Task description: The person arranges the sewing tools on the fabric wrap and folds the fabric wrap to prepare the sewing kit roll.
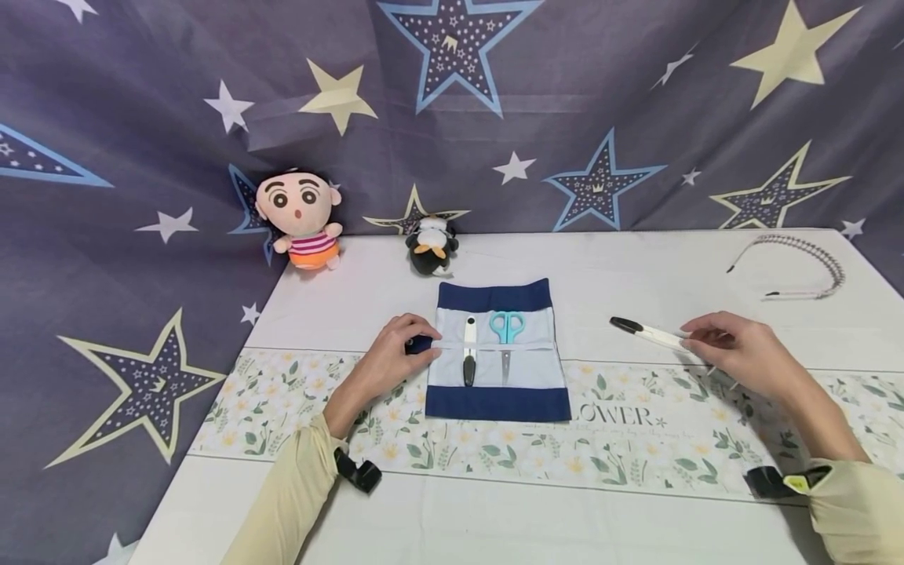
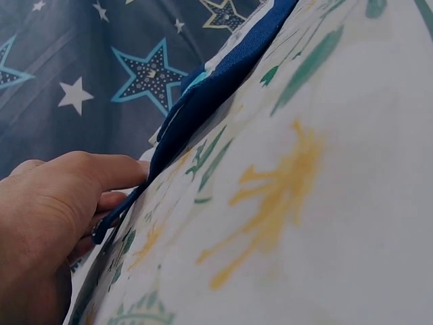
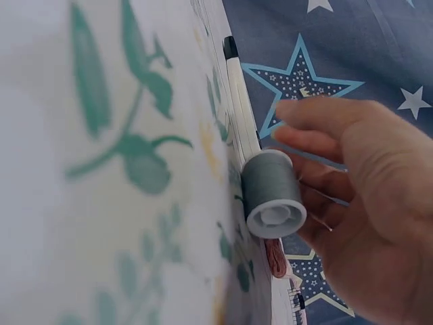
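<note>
A fabric tool pouch, pale blue with navy bands, lies unfolded in the middle of the table. Under its white elastic strip sit turquoise-handled scissors and a white tool with a black end. My left hand pinches the pouch's left edge, where a navy tab shows between thumb and fingers. My right hand hovers with loosely bent fingers above a spool of grey thread. Just beyond its fingertips lies a slim white pen-like tool with a black cap.
Past the spool shows a reddish thread skein. A plush doll and a toy penguin stand along the back. A beaded headband lies at the far right. Behind the table hangs a starry cloth.
</note>
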Action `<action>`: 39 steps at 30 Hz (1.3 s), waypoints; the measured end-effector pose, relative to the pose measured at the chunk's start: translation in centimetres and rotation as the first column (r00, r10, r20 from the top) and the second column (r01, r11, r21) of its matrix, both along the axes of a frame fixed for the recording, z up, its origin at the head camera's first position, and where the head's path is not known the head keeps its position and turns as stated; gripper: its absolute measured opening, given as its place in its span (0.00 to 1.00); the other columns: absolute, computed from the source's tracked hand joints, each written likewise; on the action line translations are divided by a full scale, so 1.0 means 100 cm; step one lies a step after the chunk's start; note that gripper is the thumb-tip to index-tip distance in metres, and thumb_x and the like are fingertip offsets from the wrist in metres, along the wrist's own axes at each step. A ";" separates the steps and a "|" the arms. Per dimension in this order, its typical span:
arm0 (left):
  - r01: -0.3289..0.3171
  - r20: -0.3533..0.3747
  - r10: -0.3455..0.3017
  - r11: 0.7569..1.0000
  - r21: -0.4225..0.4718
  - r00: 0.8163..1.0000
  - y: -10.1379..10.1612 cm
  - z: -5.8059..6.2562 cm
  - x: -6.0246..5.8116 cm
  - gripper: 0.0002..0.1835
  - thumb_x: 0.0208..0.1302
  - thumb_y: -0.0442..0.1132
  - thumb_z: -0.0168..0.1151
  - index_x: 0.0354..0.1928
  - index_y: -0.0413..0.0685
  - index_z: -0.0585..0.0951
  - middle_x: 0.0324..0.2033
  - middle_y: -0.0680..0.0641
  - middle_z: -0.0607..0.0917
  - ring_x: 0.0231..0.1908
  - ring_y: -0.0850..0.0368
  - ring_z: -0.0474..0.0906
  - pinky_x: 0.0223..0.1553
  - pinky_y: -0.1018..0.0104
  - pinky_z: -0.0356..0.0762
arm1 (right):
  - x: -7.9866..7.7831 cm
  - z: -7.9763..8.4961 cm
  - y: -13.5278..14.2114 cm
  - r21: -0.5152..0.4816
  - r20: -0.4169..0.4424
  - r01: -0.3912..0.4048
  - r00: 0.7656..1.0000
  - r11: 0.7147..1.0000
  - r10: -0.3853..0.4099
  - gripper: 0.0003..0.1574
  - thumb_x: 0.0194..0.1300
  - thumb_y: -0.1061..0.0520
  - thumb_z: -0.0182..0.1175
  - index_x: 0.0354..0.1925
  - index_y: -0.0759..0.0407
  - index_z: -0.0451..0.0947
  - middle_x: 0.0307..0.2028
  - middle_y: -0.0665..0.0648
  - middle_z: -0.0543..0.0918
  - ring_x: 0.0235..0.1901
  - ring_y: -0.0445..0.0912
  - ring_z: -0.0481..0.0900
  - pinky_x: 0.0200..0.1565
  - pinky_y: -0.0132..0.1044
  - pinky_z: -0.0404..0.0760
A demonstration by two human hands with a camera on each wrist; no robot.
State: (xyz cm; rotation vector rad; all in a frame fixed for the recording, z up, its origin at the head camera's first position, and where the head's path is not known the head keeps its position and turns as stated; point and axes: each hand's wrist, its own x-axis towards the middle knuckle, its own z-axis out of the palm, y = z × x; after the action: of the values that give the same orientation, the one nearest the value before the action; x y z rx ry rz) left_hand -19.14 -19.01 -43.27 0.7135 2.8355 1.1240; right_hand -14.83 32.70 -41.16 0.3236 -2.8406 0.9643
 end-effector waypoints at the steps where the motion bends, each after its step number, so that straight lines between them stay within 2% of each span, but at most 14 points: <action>1: -0.002 0.001 0.002 1.000 0.000 1.000 0.000 0.000 0.000 0.12 0.70 0.44 0.70 0.51 0.49 0.87 0.54 0.47 0.80 0.57 0.47 0.72 0.57 0.45 0.72 | 0.001 0.000 0.000 0.011 0.001 -0.002 1.000 1.000 0.002 0.12 0.68 0.61 0.70 0.49 0.65 0.84 0.36 0.56 0.86 0.34 0.32 0.78 0.36 0.22 0.75; 6: -0.007 0.013 0.007 1.000 0.004 1.000 0.001 0.001 0.001 0.11 0.70 0.44 0.70 0.51 0.50 0.87 0.54 0.48 0.80 0.57 0.47 0.72 0.56 0.46 0.73 | 0.002 -0.002 -0.001 0.058 0.014 -0.002 1.000 0.998 0.001 0.14 0.66 0.61 0.72 0.47 0.66 0.84 0.35 0.55 0.86 0.34 0.43 0.81 0.35 0.28 0.76; 9: -0.008 0.025 0.008 1.000 0.008 1.000 0.001 0.003 0.001 0.11 0.71 0.44 0.69 0.51 0.49 0.87 0.54 0.48 0.80 0.56 0.47 0.72 0.55 0.47 0.73 | 0.003 -0.004 0.000 0.072 0.024 -0.002 1.000 0.997 0.000 0.14 0.66 0.60 0.72 0.47 0.66 0.84 0.36 0.54 0.86 0.35 0.47 0.81 0.35 0.29 0.76; 16: -0.011 0.022 0.011 1.000 0.008 1.000 0.001 0.002 0.000 0.11 0.70 0.44 0.69 0.50 0.49 0.87 0.54 0.47 0.80 0.59 0.46 0.72 0.59 0.45 0.71 | 0.003 -0.008 0.002 0.090 -0.020 -0.004 1.000 0.996 0.005 0.12 0.64 0.61 0.73 0.45 0.65 0.86 0.37 0.56 0.84 0.35 0.46 0.78 0.33 0.32 0.75; 25: -0.013 0.027 0.013 1.000 0.013 1.000 0.001 0.002 0.001 0.12 0.70 0.45 0.69 0.51 0.49 0.87 0.54 0.47 0.79 0.58 0.46 0.72 0.57 0.46 0.72 | 0.001 -0.012 0.001 0.110 -0.032 0.003 0.999 0.994 0.001 0.10 0.65 0.62 0.72 0.42 0.66 0.84 0.35 0.55 0.81 0.31 0.45 0.73 0.30 0.36 0.72; 28: -0.010 0.024 0.010 1.000 0.015 1.000 0.001 0.001 0.001 0.12 0.70 0.44 0.69 0.51 0.49 0.87 0.54 0.47 0.80 0.57 0.47 0.72 0.57 0.46 0.72 | 0.001 -0.011 0.001 0.093 -0.021 0.006 1.000 0.996 -0.004 0.10 0.66 0.62 0.71 0.44 0.66 0.84 0.34 0.55 0.82 0.30 0.43 0.75 0.29 0.35 0.74; 34: -0.006 0.009 0.006 1.000 0.019 1.000 0.001 0.000 0.000 0.11 0.70 0.44 0.70 0.50 0.49 0.87 0.54 0.47 0.80 0.57 0.47 0.72 0.57 0.46 0.72 | 0.004 -0.007 -0.001 -0.006 -0.005 0.024 1.000 1.000 -0.024 0.10 0.73 0.60 0.65 0.49 0.65 0.82 0.37 0.59 0.86 0.32 0.34 0.79 0.30 0.29 0.76; 39: -0.006 0.007 0.006 1.000 0.024 1.000 0.000 0.000 0.000 0.11 0.70 0.44 0.70 0.50 0.48 0.87 0.53 0.47 0.80 0.56 0.46 0.73 0.56 0.47 0.72 | 0.002 -0.003 -0.004 -0.080 -0.014 0.039 0.999 0.996 -0.040 0.12 0.75 0.57 0.64 0.51 0.63 0.81 0.40 0.61 0.87 0.33 0.34 0.79 0.31 0.27 0.74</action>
State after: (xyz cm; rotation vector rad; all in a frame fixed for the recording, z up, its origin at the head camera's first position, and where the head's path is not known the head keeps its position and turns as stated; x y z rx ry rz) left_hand -19.16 -19.01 -43.30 0.7017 2.8252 1.1615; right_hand -14.63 32.30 -41.49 0.2638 -2.7749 1.0586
